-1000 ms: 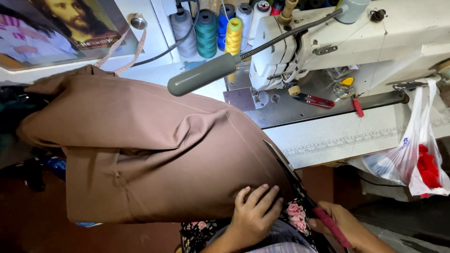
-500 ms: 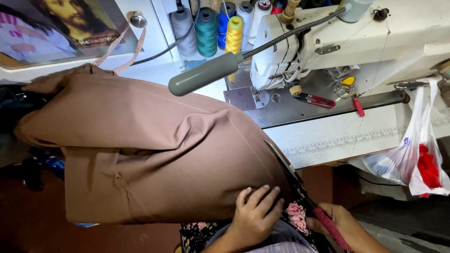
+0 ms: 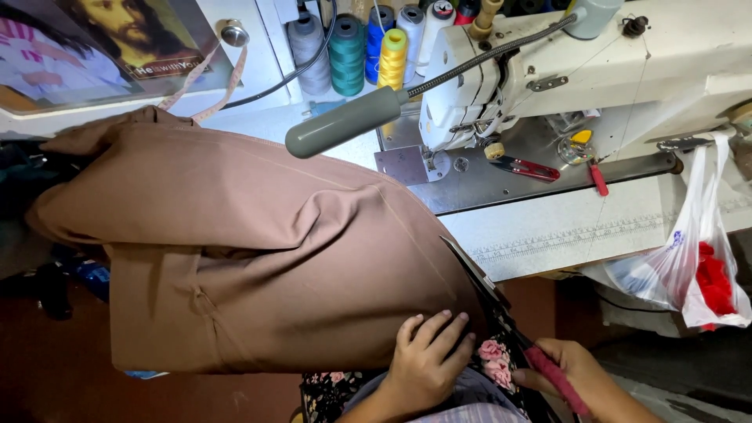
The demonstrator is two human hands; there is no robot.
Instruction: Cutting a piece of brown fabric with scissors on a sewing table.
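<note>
- Barely any change: left hand stays flat on the brown fabric, gripping nothing.
- Right hand clenches red-handled scissors at the fabric's edge.

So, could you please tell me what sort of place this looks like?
Most likely a tailoring or sewing workstation: an industrial sewing machine on the table, thread cones behind it, and brown fabric held by the left hand while the right hand works scissors.
</note>
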